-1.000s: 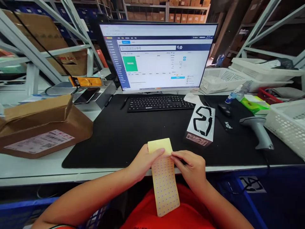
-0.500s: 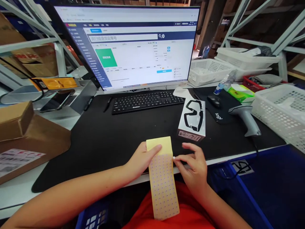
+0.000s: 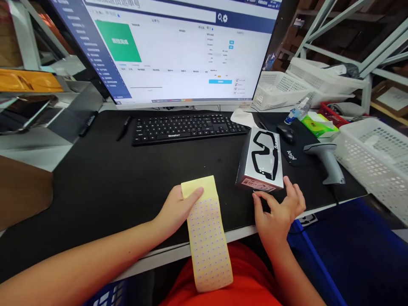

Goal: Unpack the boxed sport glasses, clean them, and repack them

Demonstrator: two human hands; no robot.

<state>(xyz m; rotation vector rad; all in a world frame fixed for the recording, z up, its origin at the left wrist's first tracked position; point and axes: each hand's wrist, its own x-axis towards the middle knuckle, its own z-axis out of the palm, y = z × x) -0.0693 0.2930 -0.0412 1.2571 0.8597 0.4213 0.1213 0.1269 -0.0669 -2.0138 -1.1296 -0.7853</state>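
Note:
My left hand [image 3: 177, 208] grips a long yellow sticker sheet [image 3: 210, 242] near its top, thumb on the front. Small dotted marks in rows cover the sheet, which hangs down over the desk edge towards my lap. Thumb and forefinger of my right hand [image 3: 277, 210] are pinched on a tiny pale sticker [image 3: 254, 192], just off the near end of a silver box [image 3: 261, 159]. A black glasses outline is printed on the box's top, and a label [image 3: 258, 185] shows on its near face. Whether the sticker touches the box I cannot tell.
Behind the box lie a keyboard [image 3: 188, 127], a mouse [image 3: 286, 134] and a crumpled tissue [image 3: 242, 117]. A barcode scanner [image 3: 327, 161] rests at the right, beside a white basket [image 3: 376, 157]. The monitor [image 3: 178, 55] stands at the back. A cardboard box [image 3: 24, 189] sits at the left.
My right hand has moved away from the sheet to the near end of the silver box, carrying the small sticker. My left hand still holds the sheet. The view has tilted down.

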